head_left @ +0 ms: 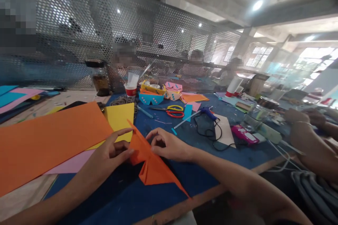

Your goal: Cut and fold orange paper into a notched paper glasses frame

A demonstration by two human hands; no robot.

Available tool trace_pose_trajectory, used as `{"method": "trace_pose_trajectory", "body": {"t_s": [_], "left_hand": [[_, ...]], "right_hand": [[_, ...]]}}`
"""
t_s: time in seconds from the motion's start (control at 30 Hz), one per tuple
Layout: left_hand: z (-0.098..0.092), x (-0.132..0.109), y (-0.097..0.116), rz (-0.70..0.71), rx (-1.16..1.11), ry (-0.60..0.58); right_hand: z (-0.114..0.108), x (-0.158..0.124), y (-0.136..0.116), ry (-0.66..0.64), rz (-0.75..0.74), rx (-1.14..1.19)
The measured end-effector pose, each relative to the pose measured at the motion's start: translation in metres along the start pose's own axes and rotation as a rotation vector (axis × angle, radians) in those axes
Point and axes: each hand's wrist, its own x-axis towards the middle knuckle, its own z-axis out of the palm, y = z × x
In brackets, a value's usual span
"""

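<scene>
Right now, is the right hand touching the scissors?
Apart. The head view shows bare blue tabletop between the right hand and the scissors, which lie farther back.

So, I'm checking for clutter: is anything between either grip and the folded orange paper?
Nothing visible stands in the way: the left-hand grip and right-hand grip both touch the folded orange paper. The scissors lie farther back.

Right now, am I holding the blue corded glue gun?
No, your left hand and right hand hold folded orange paper; the gun lies apart.
</scene>
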Motion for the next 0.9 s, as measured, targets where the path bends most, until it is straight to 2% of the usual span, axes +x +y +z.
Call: {"method": "trace_pose_trajectory", "body": {"t_s": [0.23,0.33,0.4,0.53,0.7,0.8,0.9], "left_hand": [[0.001,-0.003,0.001,0.048,0.134,0.011],[0.002,-0.004,0.003,0.035,0.142,-0.004],[0.002,-0.005,0.005,0.036,0.167,-0.032],[0.002,-0.006,0.006,0.076,0.269,-0.013],[0.002,-0.01,0.001,0.137,0.383,-0.045],[0.002,-0.014,0.0,0.253,0.493,-0.021],[0.001,-0.014,-0.002,0.446,0.568,0.014]], "right_hand": [[0.001,-0.001,0.0,0.033,0.02,-0.15],[-0.006,0.005,-0.006,0.097,-0.002,-0.419],[-0.016,0.019,-0.013,0.104,0.011,-0.699],[-0.034,0.069,-0.025,0.135,0.046,-0.844],[-0.035,0.126,-0.012,0.188,0.171,-1.002],[-0.033,0.138,-0.004,0.186,0.224,-1.051],[-0.036,0.134,-0.004,0.197,0.247,-1.072]]}}
